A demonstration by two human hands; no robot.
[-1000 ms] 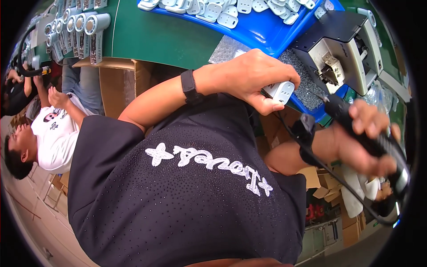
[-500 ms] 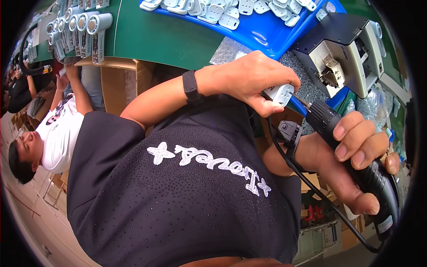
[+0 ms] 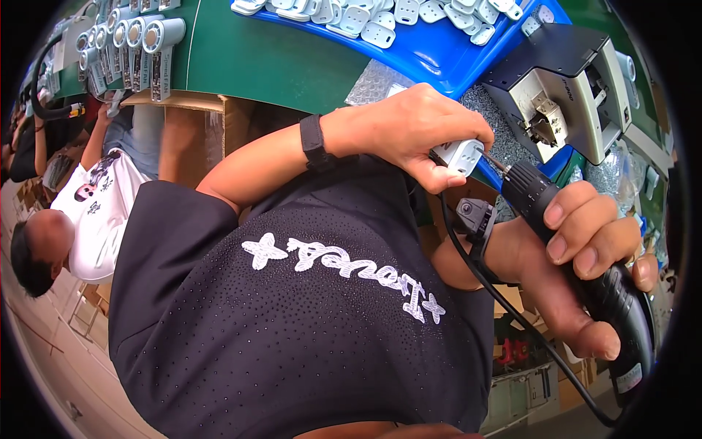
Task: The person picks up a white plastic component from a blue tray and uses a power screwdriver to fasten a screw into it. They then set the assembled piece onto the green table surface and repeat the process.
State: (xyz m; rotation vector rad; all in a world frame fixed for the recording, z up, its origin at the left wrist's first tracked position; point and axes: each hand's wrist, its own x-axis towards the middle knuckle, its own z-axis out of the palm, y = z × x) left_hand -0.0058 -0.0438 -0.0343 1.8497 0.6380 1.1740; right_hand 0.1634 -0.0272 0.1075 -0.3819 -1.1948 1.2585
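Observation:
My left hand point(image 3: 413, 124), with a black band at its wrist, pinches a small white plastic part point(image 3: 466, 155) between thumb and fingers. The part's end face has small holes and points right; the rest is hidden in the hand. My right hand point(image 3: 537, 267) is wrapped round a black electric screwdriver point(image 3: 532, 192), its thumb on the near side. The thin bit slants up to the left, and its tip meets the part's holed face. A black cord point(image 3: 526, 322) hangs in a loop below the screwdriver.
A blue tray point(image 3: 431, 62) of white flat pieces stands on the green table point(image 3: 256, 62). Right of it sits a grey and black screw feeder point(image 3: 596, 95). Bubble wrap point(image 3: 373, 82) lies beside the tray. Several handheld fans point(image 3: 164, 36) stand far left, near a person point(image 3: 110, 201) in white.
My right hand and the screwdriver have shifted very slightly; the bit stays at the white part. My left hand holds still. The person at the left has moved their head and arms.

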